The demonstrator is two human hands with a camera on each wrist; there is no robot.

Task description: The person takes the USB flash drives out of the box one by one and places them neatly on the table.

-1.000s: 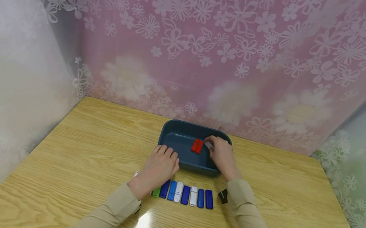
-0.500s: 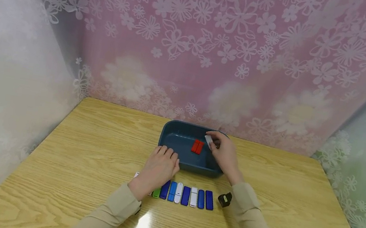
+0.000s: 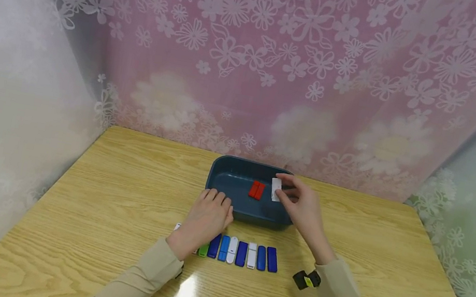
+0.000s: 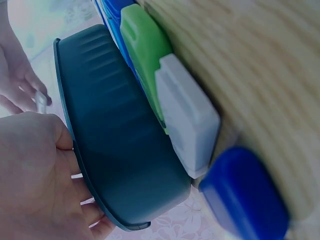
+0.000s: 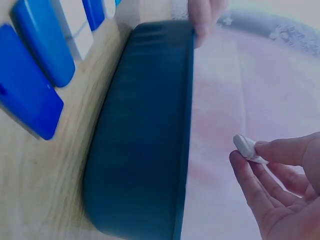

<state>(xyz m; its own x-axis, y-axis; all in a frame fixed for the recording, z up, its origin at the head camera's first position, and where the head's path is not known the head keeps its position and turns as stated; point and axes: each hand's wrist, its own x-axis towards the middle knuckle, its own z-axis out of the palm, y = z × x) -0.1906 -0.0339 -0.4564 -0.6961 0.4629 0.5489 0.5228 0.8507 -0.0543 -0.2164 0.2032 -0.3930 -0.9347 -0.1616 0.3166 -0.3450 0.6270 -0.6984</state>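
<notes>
In the head view my right hand [image 3: 304,204] pinches a white USB flash drive [image 3: 275,189] between thumb and fingertips, over the right part of a dark teal plastic bin [image 3: 228,209]. The right wrist view shows the white stick above the rim, apart from the bin. My left hand [image 3: 209,214] holds the bin's front-left rim, its fingers hooked over the edge in the left wrist view. Two red flash drives [image 3: 257,190] lie side by side on the bin floor.
A row of blue, white and green flash drives [image 3: 241,254] lies on the wooden table [image 3: 126,193] in front of the bin, partly hidden by my left forearm. A floral curtain [image 3: 251,67] hangs behind the table.
My right hand has drawn back to the right and up from low inside the bin, carrying the white flash drive. The left hand has stayed at the rim.
</notes>
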